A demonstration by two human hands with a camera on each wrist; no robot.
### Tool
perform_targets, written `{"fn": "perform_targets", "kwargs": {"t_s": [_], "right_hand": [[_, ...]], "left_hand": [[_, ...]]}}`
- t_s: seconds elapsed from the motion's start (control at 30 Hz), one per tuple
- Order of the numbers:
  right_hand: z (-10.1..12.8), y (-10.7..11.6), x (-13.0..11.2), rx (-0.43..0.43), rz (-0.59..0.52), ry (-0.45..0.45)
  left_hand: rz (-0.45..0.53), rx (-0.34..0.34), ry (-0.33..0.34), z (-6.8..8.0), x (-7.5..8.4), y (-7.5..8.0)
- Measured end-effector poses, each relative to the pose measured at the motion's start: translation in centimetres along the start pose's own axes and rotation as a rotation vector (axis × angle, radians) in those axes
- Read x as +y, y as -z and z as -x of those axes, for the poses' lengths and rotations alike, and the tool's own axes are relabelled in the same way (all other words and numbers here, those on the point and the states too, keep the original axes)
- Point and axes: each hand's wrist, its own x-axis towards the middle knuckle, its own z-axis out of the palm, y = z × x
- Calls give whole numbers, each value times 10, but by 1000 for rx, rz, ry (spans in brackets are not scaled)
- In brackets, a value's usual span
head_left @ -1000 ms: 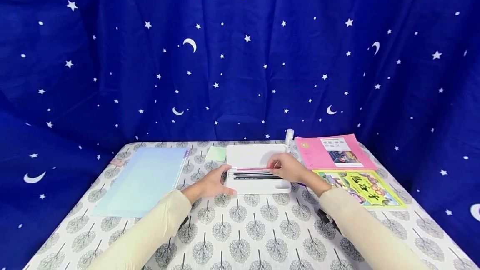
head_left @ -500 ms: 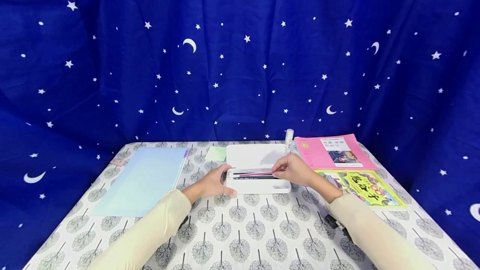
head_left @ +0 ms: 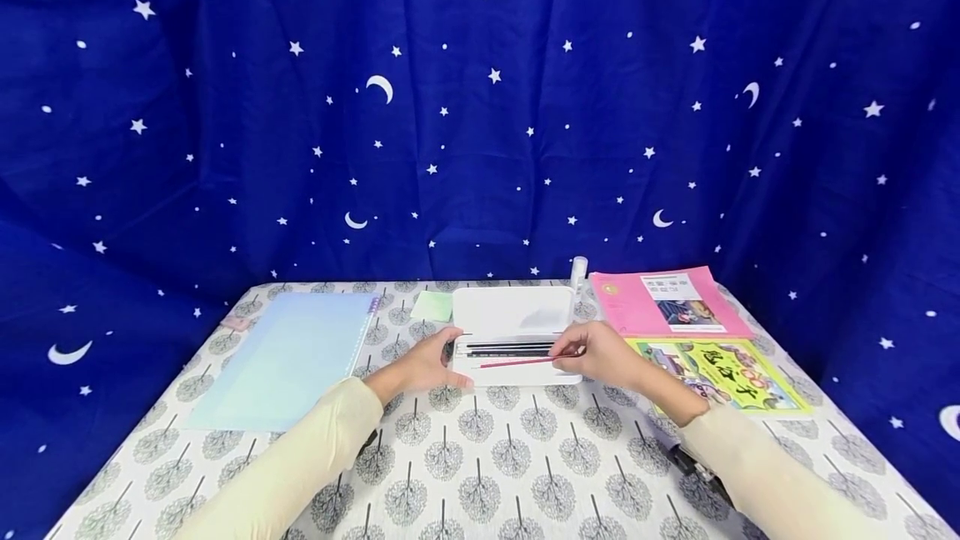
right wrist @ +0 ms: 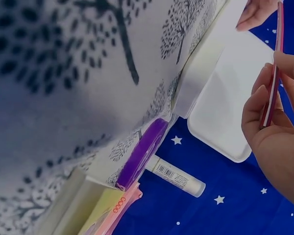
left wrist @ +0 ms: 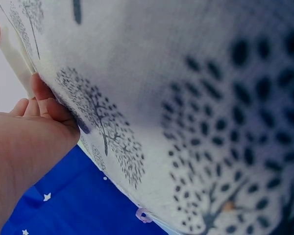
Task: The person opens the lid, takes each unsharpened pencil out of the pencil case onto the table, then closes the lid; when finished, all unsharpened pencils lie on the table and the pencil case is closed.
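Pinching red pencil (head_left: 516, 362), ctr. frame: R hand (head_left: 598, 354); now shifted lower, thus apart fr. dark pencils (head_left: 510, 353); L hand (head_left: 426, 365) gripping white case (head_left: 510, 377).

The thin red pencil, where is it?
In the head view, the thin red pencil is pinched in the person's right hand, over the open white rectangular pencil case.

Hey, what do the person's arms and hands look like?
The left sleeve and right sleeve are plain cream, ending above the wrists. The left hand and right hand wear no gloves. Dark gear shows beneath the right sleeve, details unclear.
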Motion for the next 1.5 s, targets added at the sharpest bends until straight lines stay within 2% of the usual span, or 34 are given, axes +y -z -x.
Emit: {"fn": "perform_targets", "kwargs": {"t_s": [0.43,0.7,0.83,1.03,1.3,1.5], "right_hand": [[14,-11,-8,-43,-5,53],[20,-22,-13,-98,-9,30],[20,-27,-16,-94,15,51],[15,-33,-17,-101,-14,60],[15,-38,-15,-109,-44,-14],[15,-43,-15,-137,-59,-21]], "left_hand": [[-11,-5,-5,-1,1,2],[-4,-14,0,-1,1,0],[-11,-16,-3,-1,2,1],[-16,-12,2,1,4,2],[-8,-9,4,1,1,0],[0,-4,6,1,2,0]]}}
